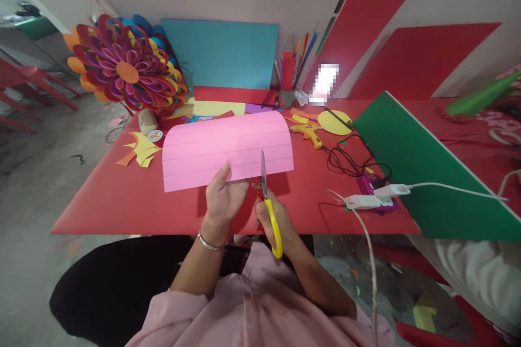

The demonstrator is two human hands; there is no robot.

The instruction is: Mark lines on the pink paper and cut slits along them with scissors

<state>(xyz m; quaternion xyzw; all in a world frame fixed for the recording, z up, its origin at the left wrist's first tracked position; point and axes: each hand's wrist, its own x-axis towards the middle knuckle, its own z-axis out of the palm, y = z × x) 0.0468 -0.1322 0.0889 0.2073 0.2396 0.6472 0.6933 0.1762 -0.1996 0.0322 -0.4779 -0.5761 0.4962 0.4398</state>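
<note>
We find the pink sheet (228, 143) raised above the near middle of the red table (134, 211), bowed along its length, with dark ruled lines running left to right. The scissors (271, 214) stand at its near edge, right of the middle; one blade lies over the paper, pointing to the far side and crossing the lines. We cannot tell whether it has cut in.

On method, we judge that a sound cut calls for a taut sheet, flattened near the blades, with short, even strokes and the paper turned to meet the scissors. The left fingers should stay clear of the blade path; the bow in the sheet could pull a cut off line.

As to the hands: the left hand (226, 195) pinches the sheet's near edge, thumb on top, the fingers partly hidden beneath. The right hand (274, 219) is closed around the scissors' yellow handle; how far the blades are spread we cannot tell. Beyond the sheet, to the right, lie a yellow glue gun (308, 133) and a yellow paper disc (334, 121), both well apart from the hands.
</note>
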